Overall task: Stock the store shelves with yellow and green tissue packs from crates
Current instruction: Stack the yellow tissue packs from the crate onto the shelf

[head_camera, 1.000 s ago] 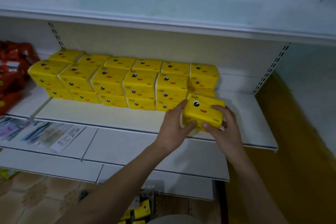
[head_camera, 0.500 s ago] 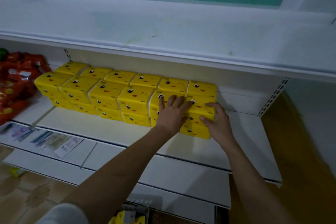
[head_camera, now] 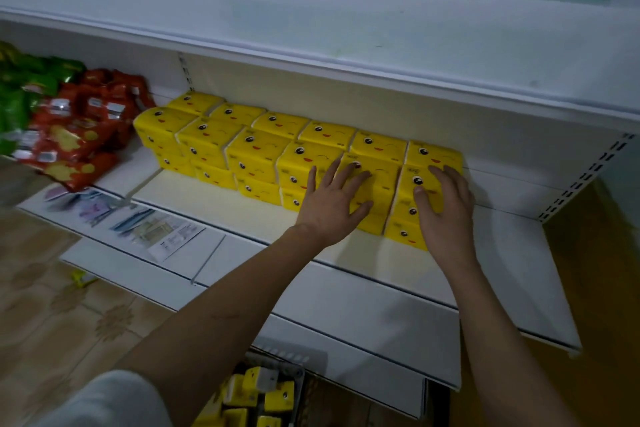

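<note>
Yellow tissue packs (head_camera: 256,152) with cartoon faces stand in stacked rows on the white middle shelf (head_camera: 512,253). My left hand (head_camera: 332,204) lies flat with spread fingers against the front of the stack second from the right. My right hand (head_camera: 443,208) presses with straight fingers on the top front pack of the rightmost stack (head_camera: 412,218). Neither hand grips a pack. A crate (head_camera: 263,392) holding more yellow packs sits on the floor below, partly hidden by my left arm.
Red and green snack bags (head_camera: 79,121) fill the shelf section to the left. Papers (head_camera: 152,229) lie on the lower shelf at left. The upper shelf (head_camera: 346,45) overhangs the packs. Bare shelf lies right of the stacks. Tiled floor is at lower left.
The pack I held in both hands one second ago now sits on top of the rightmost front stack. Both hands have let go and press flat on the stack fronts.
</note>
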